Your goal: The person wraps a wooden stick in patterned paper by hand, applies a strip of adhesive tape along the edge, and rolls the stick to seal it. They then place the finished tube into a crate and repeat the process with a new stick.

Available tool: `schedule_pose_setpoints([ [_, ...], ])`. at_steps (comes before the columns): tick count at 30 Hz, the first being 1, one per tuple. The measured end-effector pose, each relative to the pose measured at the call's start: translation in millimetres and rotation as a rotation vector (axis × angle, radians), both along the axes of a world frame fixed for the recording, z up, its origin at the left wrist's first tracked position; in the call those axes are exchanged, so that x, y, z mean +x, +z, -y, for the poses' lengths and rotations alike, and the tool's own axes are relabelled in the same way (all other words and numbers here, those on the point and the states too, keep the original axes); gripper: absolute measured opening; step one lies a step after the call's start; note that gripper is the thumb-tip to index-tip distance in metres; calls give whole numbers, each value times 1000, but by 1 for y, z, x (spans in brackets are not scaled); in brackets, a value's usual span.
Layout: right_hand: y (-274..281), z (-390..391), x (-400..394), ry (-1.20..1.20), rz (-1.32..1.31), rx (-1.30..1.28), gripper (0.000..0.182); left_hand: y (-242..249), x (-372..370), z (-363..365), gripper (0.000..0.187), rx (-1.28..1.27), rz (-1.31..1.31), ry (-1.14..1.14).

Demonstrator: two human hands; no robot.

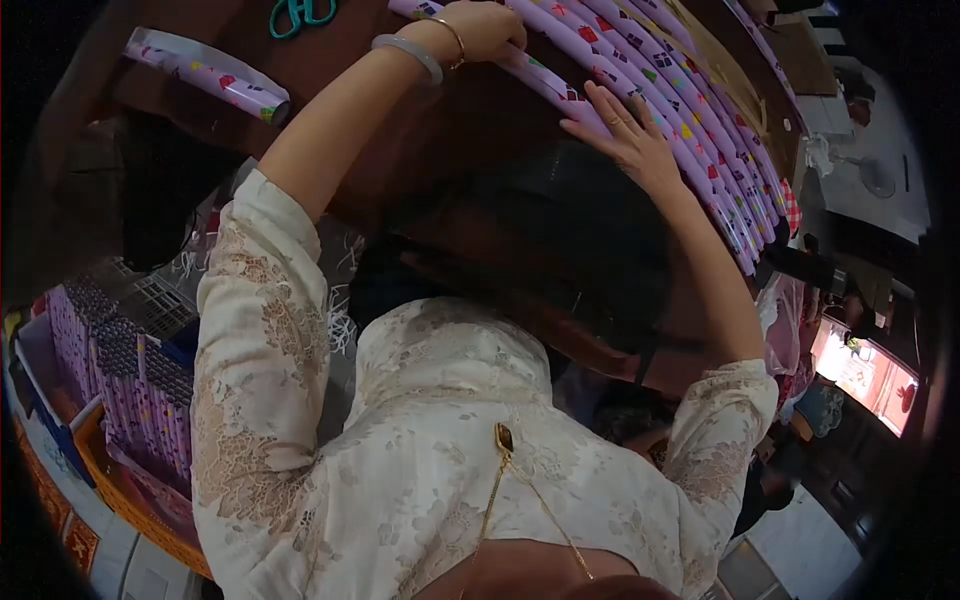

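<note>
My left hand (482, 32), with two bangles at its wrist, is closed over a slim purple patterned paper roll (545, 80) at the top; its fingertips are partly hidden. Toward the other end of that same roll, my right hand (632, 145) lies with fingers stretched out and spread, touching the paper. Just beyond the hands, several more purple rolls (690, 125) with red, yellow and dark printed shapes lie side by side on the dark table (360, 25).
A separate purple roll (210, 78) lies at the upper left, near teal-handled scissors (302, 14). Down at the left, an orange basket (100, 470) holds many upright rolls (140, 400). Brown paper or card strips (735, 65) lie behind the row.
</note>
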State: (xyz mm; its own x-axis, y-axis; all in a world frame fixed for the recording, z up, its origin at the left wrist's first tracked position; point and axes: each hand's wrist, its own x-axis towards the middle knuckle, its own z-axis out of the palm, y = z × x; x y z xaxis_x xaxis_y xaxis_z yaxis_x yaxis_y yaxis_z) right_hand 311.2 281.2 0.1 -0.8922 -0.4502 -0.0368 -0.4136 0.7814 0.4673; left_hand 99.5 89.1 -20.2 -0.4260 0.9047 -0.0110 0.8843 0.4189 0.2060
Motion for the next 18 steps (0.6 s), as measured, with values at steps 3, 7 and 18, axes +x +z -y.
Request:
schedule_pose_setpoints([
  [3, -2, -1, -2, 33, -39, 38, 72, -6, 3, 2, 25, 51, -24, 26],
  [7, 8, 0, -6, 85, -32, 63, 68, -11, 9, 10, 25, 175, -58, 52],
  [18, 15, 31, -29, -33, 25, -296, 60, -10, 18, 28, 28, 529, -76, -53],
])
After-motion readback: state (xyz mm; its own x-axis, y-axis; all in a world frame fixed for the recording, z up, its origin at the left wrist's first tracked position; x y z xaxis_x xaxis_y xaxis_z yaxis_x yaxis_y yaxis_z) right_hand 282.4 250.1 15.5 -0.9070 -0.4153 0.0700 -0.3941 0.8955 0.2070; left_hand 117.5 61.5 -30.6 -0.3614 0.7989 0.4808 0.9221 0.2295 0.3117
